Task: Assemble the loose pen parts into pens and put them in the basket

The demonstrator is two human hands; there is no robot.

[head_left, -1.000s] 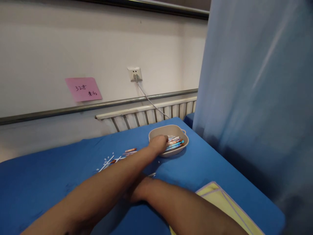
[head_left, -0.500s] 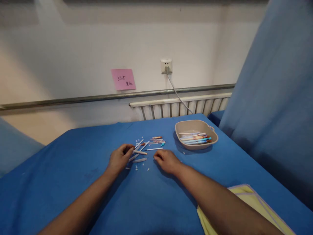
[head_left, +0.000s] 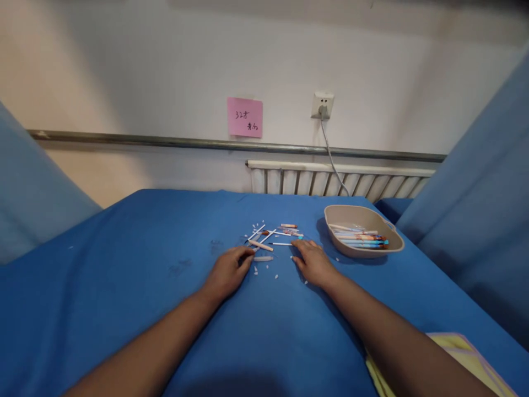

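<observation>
My left hand (head_left: pixel 230 270) is at the left side of a loose pile of pen parts, its thumb and fingertips pressed together. Whatever they hold is hidden; a thin pale piece may be between them. Just beyond the fingertips lie a beige pen barrel (head_left: pixel 262 246) and a translucent sleeve (head_left: pixel 264 258). My right hand (head_left: pixel 316 264) rests palm down on the other side, thumb and fingers apart. Its fingertips are by the right end of a white pen refill (head_left: pixel 281 243). Several more refills and small white bits (head_left: pixel 276 276) are scattered around.
A beige basket (head_left: pixel 394 242) of pens (head_left: pixel 361 238) stands to the right on the blue cloth (head_left: pixel 256 331). A yellow cloth (head_left: pixel 463 353) lies at the lower right, under my right forearm. Behind are a radiator (head_left: pixel 314 182), a plugged-in cable (head_left: pixel 330 157) and blue curtains (head_left: pixel 475 176).
The camera view has turned left, so the scene sits farther right. My left hand has moved lower beside the beige barrel. My right hand's fingers have spread and reached toward the refill.
</observation>
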